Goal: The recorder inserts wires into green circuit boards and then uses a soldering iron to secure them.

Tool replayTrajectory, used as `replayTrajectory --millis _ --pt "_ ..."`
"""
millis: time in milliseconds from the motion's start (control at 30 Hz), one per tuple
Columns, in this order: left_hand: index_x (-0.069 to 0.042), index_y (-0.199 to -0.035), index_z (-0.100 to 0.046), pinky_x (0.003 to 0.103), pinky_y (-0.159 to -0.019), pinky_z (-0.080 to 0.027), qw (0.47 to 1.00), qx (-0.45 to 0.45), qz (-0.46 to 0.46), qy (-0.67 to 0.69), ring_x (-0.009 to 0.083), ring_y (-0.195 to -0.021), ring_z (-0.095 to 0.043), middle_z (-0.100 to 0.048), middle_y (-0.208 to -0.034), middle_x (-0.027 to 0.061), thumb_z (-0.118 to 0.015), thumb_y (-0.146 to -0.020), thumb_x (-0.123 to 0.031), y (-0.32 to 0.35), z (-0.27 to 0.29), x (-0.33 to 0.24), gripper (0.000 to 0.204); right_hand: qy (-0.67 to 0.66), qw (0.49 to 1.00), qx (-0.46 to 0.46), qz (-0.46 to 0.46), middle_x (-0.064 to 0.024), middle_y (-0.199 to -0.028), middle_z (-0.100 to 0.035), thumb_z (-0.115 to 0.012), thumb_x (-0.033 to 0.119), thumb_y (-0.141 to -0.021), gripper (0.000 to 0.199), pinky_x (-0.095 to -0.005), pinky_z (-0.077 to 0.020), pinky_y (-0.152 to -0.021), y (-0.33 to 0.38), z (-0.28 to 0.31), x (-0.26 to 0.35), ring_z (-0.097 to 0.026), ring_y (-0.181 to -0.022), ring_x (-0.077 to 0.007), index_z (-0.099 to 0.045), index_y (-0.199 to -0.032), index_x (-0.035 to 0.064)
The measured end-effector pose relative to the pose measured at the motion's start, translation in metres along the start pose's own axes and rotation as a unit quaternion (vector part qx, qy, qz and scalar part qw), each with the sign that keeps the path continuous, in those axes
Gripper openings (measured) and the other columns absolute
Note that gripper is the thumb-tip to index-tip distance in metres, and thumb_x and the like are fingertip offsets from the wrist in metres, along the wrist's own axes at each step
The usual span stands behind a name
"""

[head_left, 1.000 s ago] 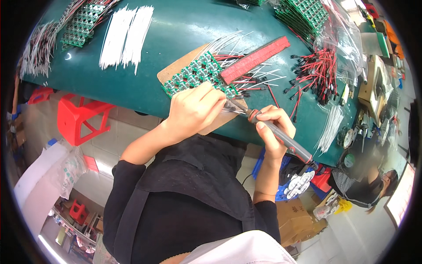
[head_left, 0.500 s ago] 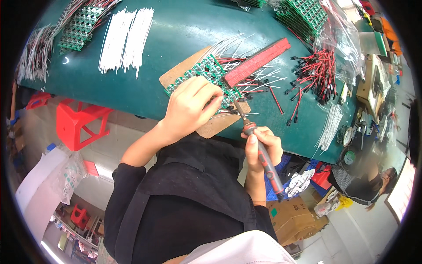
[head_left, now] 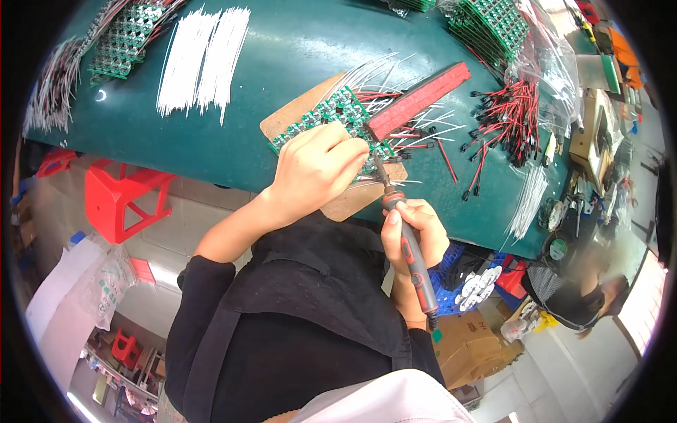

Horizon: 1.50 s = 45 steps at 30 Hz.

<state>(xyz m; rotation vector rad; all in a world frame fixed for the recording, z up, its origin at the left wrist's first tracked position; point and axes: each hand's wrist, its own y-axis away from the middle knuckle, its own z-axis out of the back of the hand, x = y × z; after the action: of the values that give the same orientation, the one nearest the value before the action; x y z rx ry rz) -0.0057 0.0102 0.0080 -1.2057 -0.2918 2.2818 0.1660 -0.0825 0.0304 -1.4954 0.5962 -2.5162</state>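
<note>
My left hand [head_left: 317, 169] lay knuckles-up on the strip of small green circuit boards [head_left: 326, 116], fingers curled and pinched down at the strip's near end; whether a wire sat between the fingertips I could not tell. The strip rested on a brown wooden board [head_left: 293, 113] on the green table [head_left: 282, 49]. At 5 o'clock from that hand, my right hand [head_left: 416, 229] was closed in a pen grip around the soldering iron [head_left: 409, 247], a black and red handle running down past my wrist, its metal tip pointing toward 11 o'clock and meeting the boards just beside my left fingertips. A long red bar [head_left: 419, 99] lay across the white wire leads at 1 o'clock from the left hand, touching the far end of the strip. A heap of red and black wires [head_left: 504, 116] sat at 3 o'clock, apart from the board. At 11 o'clock, well apart, lay a spread of white wires [head_left: 201, 60]. A red stool [head_left: 120, 197] stood below the table edge at 9 o'clock.
</note>
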Motion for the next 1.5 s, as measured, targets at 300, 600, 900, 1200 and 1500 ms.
replayTrajectory --millis 300,600,900,1200,1500 --pt "-0.006 -0.085 -0.066 0.035 -0.061 -0.046 0.999 0.027 0.031 0.020 0.0235 -0.067 -0.057 -0.057 -0.077 0.0063 -0.074 -0.076 -0.004 0.011 0.020 0.000 0.013 -0.006 0.998 -0.054 0.012 -0.0105 -0.062 -0.061 -0.069 -0.004 -0.078 0.015 -0.0321 -0.0556 -0.056 0.012 -0.007 0.007 -0.066 -0.057 -0.0237 -0.058 -0.088 -0.0032" --pt "-0.007 -0.083 -0.064 0.037 -0.066 -0.048 1.000 0.024 -0.001 0.005 0.0242 -0.072 -0.059 -0.054 -0.077 0.0056 -0.072 -0.076 -0.006 0.013 0.014 0.003 0.011 0.002 1.000 0.003 0.007 -0.0178 -0.075 -0.066 -0.064 -0.004 -0.083 0.011 -0.0309 -0.0549 -0.057 0.011 -0.011 0.010 -0.066 -0.062 -0.0225 -0.056 -0.090 -0.0040" --pt "-0.007 -0.082 -0.064 0.037 -0.063 -0.049 0.994 0.041 0.090 0.036 0.0240 -0.070 -0.060 -0.056 -0.077 0.0061 -0.072 -0.076 -0.006 0.021 0.025 -0.004 0.010 0.024 0.999 -0.007 0.033 -0.0176 -0.071 -0.065 -0.064 -0.003 -0.083 0.013 -0.0302 -0.0543 -0.055 0.017 -0.009 0.013 -0.066 -0.059 -0.0240 -0.055 -0.092 -0.0043" --pt "-0.007 -0.083 -0.067 0.036 -0.064 -0.047 0.999 0.033 0.013 0.021 0.0237 -0.069 -0.060 -0.058 -0.074 0.0043 -0.075 -0.074 -0.004 0.026 0.026 0.002 0.012 -0.011 0.999 -0.023 0.029 -0.0098 -0.062 -0.060 -0.069 -0.003 -0.075 0.014 -0.0326 -0.0544 -0.053 0.022 -0.024 0.013 -0.064 -0.053 -0.0245 -0.058 -0.084 -0.0024" --pt "-0.009 -0.079 -0.065 0.035 -0.061 -0.046 0.999 0.037 0.010 -0.010 0.0214 -0.067 -0.056 -0.051 -0.073 0.0034 -0.074 -0.072 -0.007 0.030 0.025 0.001 0.011 0.026 0.998 -0.003 0.054 -0.0104 -0.065 -0.063 -0.069 -0.003 -0.076 0.015 -0.0320 -0.0543 -0.054 0.019 -0.027 0.020 -0.064 -0.055 -0.0250 -0.058 -0.086 -0.0014"
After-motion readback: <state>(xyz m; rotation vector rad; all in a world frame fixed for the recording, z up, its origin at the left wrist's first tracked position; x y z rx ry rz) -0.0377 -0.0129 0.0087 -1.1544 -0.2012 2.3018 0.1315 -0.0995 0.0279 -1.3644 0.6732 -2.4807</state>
